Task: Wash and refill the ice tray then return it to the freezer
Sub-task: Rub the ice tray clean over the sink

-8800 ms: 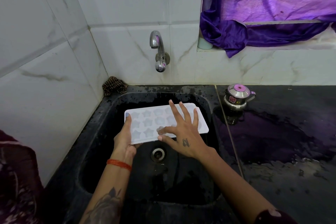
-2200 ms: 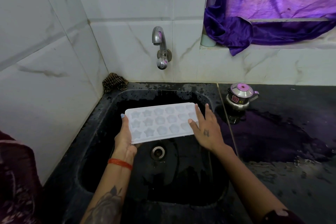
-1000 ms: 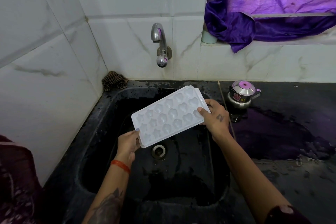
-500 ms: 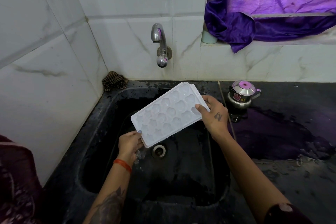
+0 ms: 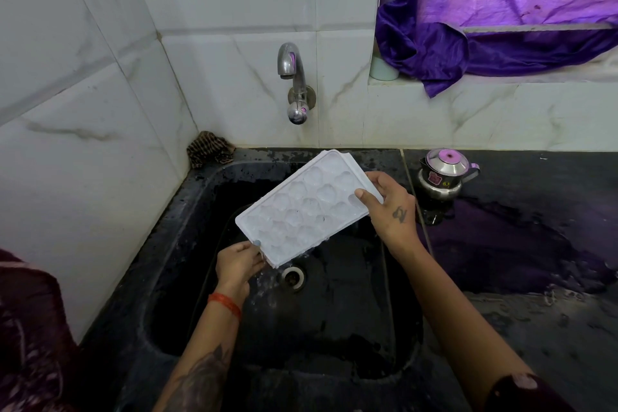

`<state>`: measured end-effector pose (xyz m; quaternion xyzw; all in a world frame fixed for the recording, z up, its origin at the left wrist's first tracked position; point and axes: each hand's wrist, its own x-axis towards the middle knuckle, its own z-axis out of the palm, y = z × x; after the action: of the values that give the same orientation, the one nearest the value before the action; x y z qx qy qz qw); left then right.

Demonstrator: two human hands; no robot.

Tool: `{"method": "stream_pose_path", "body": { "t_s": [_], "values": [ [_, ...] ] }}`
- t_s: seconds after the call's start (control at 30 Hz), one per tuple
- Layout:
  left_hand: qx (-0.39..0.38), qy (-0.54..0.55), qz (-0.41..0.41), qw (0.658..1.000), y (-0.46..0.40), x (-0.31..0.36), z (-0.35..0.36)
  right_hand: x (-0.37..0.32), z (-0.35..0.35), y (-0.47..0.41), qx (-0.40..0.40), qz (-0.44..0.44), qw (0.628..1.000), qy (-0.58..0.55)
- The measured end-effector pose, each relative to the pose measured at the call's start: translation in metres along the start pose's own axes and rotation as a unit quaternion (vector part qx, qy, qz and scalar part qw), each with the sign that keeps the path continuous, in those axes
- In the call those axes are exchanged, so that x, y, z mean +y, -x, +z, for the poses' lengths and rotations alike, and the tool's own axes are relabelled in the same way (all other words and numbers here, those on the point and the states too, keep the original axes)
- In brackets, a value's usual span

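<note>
Ice tray (image 5: 309, 207) tilted, long axis near-left to far-right; left hand (image 5: 238, 261), right hand (image 5: 389, 206) gripping ends.

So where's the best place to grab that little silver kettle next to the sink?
Probably by the side handle, coming from the right. The kettle stands upright on the wet black counter, and its handle sticks out toward the right, away from the sink. A grip round that handle looks easier than on the round, shiny body or domed lid, which look slippery.

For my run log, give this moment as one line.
tray: tilted over sink, draining | left hand: low corner | right hand: high end | tap: off
</note>
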<state>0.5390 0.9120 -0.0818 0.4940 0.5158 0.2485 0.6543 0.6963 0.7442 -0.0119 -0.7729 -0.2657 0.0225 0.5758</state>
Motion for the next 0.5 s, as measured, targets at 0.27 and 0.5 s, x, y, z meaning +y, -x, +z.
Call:
{"method": "stream_pose_path", "body": {
  "t_s": [0.27, 0.5],
  "values": [
    [-0.010, 0.013, 0.006, 1.000, 0.0029, 0.0009, 0.0016, 0.0004, -0.0012, 0.0001, -0.025, -0.011, 0.999, -0.023],
    [-0.010, 0.009, 0.003, 1.000, 0.0001, -0.0002, 0.0006, -0.0014, -0.0022, 0.0004, -0.038, -0.024, 0.999, -0.030]
  ]
}}
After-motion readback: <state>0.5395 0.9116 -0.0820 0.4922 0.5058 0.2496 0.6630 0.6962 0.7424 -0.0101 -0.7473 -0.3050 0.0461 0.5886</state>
